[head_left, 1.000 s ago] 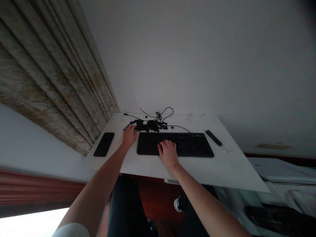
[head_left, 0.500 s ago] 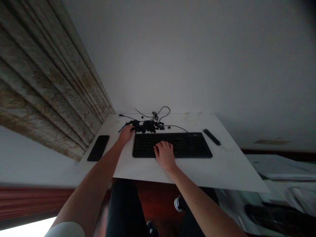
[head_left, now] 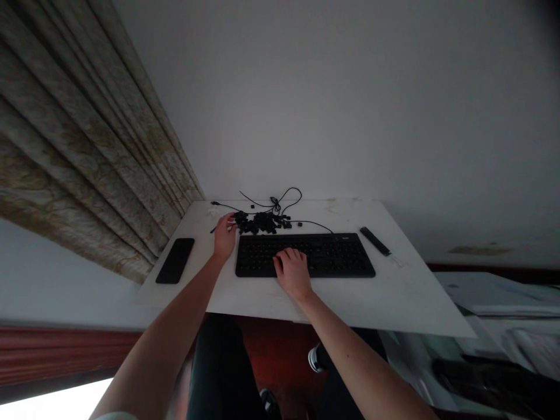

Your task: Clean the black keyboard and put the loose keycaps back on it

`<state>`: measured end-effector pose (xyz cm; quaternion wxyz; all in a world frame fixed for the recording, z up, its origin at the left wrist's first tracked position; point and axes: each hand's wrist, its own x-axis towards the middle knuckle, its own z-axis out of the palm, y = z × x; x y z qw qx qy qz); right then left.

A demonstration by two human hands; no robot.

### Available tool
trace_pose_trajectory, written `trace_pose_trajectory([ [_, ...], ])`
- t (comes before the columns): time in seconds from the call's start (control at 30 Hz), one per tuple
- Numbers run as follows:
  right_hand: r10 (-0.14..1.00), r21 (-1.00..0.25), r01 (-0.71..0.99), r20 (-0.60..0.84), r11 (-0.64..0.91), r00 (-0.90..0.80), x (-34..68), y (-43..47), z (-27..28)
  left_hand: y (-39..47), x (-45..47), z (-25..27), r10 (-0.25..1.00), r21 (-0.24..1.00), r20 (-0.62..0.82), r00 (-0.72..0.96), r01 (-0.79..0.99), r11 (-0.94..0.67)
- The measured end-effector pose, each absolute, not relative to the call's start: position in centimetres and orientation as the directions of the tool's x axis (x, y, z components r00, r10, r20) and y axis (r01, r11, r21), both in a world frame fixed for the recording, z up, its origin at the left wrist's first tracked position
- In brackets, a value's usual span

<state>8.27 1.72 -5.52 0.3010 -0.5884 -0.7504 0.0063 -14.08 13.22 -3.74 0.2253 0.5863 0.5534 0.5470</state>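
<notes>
We see matt plastic on the keyboard (head_left: 335, 256), and the loose keys (head_left: 262, 223) behind it look like hard plastic too. The cable (head_left: 275, 204) beyond the keyboard has a smooth, rubbery skin. Left of the keyboard, we find a phone (head_left: 175, 261) with a smooth, glass-like face. Under the keyboard, the table (head_left: 350, 303) looks smooth. Farther left of the keyboard, the curtain (head_left: 87, 146) is folded, patterned cloth.

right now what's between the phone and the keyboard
In the head view, the left forearm crosses above the white tabletop between the phone and the keyboard.
</notes>
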Motion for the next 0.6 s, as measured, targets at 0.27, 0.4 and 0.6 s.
trace_pose_trajectory([
  [0.27, 0.869, -0.665, 0.649, 0.495, 0.369, 0.014, 8.5, 1.0, -5.0, 7.3, -7.9, -2.4, 0.990, 0.822, -0.098, -0.100, -0.570, 0.024],
  [0.4, 0.935, -0.927, 0.252, 0.322, 0.279, 0.149, 7.3, 0.0, -3.8, 4.4, -6.0, -2.6, 0.980, 0.670, -0.196, 0.032, -0.726, 0.158],
  [0.6, 0.969, -0.983, 0.022, 0.181, 0.180, 0.168, 6.2, -1.1, -2.5, 1.9, -4.4, -3.1, 0.967, 0.668, -0.232, 0.103, -0.706, 0.235],
])
